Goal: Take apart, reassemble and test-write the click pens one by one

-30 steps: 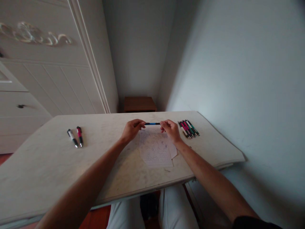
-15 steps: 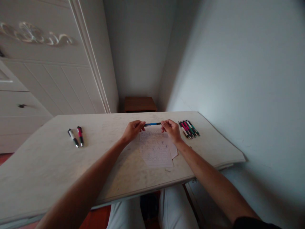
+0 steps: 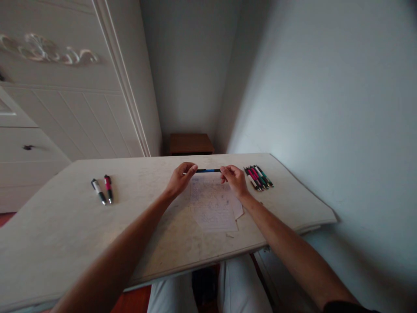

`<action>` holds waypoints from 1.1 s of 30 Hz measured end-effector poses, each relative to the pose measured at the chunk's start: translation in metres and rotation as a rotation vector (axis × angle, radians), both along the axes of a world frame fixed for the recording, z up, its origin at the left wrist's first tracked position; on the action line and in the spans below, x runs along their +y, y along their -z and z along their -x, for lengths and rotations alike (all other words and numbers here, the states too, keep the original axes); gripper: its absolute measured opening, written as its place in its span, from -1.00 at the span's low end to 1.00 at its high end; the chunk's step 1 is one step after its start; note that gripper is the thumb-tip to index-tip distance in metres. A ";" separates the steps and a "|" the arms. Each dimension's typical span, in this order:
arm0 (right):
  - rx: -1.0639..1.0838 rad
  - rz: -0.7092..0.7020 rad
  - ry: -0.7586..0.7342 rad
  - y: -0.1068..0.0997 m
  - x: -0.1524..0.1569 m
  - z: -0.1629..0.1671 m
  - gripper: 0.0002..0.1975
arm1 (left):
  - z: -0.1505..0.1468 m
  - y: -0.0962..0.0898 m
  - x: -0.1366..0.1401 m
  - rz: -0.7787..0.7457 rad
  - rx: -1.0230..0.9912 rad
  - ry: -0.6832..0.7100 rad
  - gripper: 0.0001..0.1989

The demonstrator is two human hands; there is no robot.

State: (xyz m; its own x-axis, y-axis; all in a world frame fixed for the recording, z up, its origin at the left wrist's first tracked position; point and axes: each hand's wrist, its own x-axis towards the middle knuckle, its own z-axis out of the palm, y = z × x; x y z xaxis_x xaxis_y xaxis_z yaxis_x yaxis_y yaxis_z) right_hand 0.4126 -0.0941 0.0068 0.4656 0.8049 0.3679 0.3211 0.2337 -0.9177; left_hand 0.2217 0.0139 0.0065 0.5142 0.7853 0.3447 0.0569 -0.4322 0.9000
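While both bare arms reach forward over a pale, stained table (image 3: 140, 182), the two hands hold a blue and black pen (image 3: 213, 171) between them. It lies level, running from side to side, at the far edge of a sheet of paper (image 3: 213, 211); whether it touches anything below is hard to tell. The left hand (image 3: 178, 179) pinches one end between thumb and fingers, and the right hand (image 3: 235, 179) pinches the other end the same way, its remaining fingers curled under the palm. The blue middle of the pen shows between them.

Beneath and nearer the viewer, the paper is covered in faint marks too blurred to read. A second sheet (image 3: 239, 210) sticks out from its right side. Just beyond the right hand, a row of pens (image 3: 259, 178) lies slanted, side by side, in white, pink, black and green. Well apart on the left lie a white pen (image 3: 98, 190) and a pink pen (image 3: 108, 188), close together, both with black parts and silver tips pointing toward the viewer.

Behind the table stand a white cupboard (image 3: 94, 113) with carved trim, a low brown stand (image 3: 191, 142) and a plain wall (image 3: 312, 100). Light trousers (image 3: 172, 293) show below the table's edge.
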 end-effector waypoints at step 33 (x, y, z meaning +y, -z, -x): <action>0.145 0.133 -0.080 0.002 0.002 -0.003 -0.47 | 0.001 0.004 0.005 -0.309 0.026 -0.096 -0.93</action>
State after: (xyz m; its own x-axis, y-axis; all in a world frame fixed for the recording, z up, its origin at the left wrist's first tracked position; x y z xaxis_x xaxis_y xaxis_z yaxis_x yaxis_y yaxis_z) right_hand 0.4156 -0.0924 0.0053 0.4384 0.8786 0.1893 0.1684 0.1266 -0.9776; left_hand 0.2210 0.0194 0.0022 0.4546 0.6910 0.5620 0.1324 -0.6764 0.7246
